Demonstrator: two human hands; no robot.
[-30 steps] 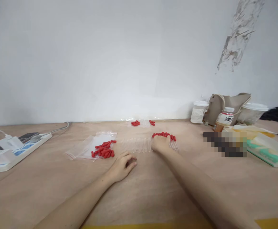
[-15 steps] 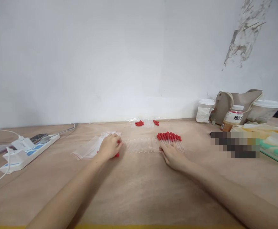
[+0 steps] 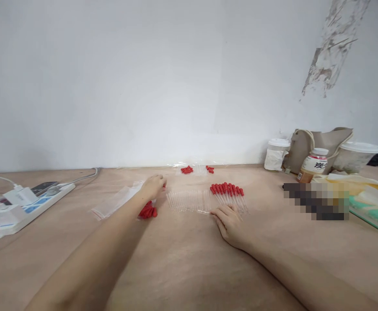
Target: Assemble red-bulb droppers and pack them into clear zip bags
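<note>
My left hand is closed in a pinch above the table, with a bit of red rubber bulb showing at its fingertips. Below that wrist lies a pile of red rubber bulbs, partly covered by the forearm. My right hand rests low over the table, fingers closed on a clear glass dropper tube that sticks out to the left. Between the hands, bare tubes lie in a row. Just beyond my right hand, several droppers with red bulbs lie side by side.
Clear plastic bags lie left of my left hand. By the wall is another clear bag with red bulbs. A white power strip sits far left; a cup, a bottle and a grey bag stand right.
My left hand has lifted off the red bulbs and moved away from me, uncovering the pile. My right hand has come slightly nearer to me with the tube. The view has shifted a little.
</note>
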